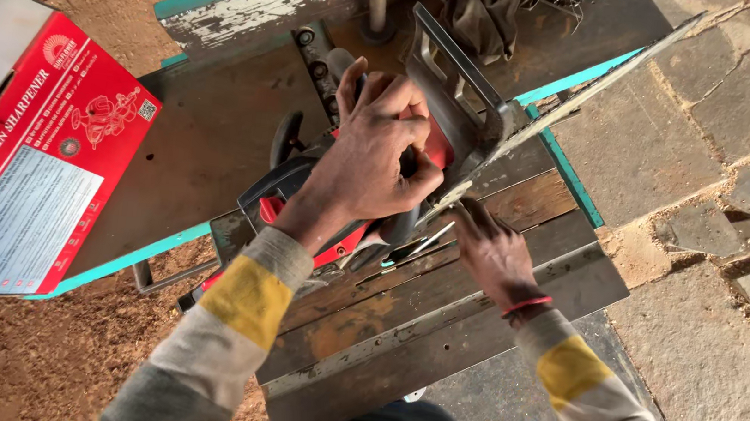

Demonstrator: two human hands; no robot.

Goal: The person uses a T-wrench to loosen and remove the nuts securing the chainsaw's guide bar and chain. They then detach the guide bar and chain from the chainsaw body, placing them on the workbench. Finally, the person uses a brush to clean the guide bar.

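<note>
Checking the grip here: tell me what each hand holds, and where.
Left hand grips the red chainsaw on top of its body. Right hand rests fingertips by the bar; holds nothing.

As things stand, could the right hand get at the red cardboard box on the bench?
Probably not easily: the right hand sits by the guide bar, and the left hand and chainsaw lie between it and the box.

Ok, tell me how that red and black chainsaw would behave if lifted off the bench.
The red and black chainsaw probably feels heavy, with its bulky motor body. The long metal guide bar looks stiff and may tip it forward. The left hand already covers the body, suggesting it needs steadying.
</note>
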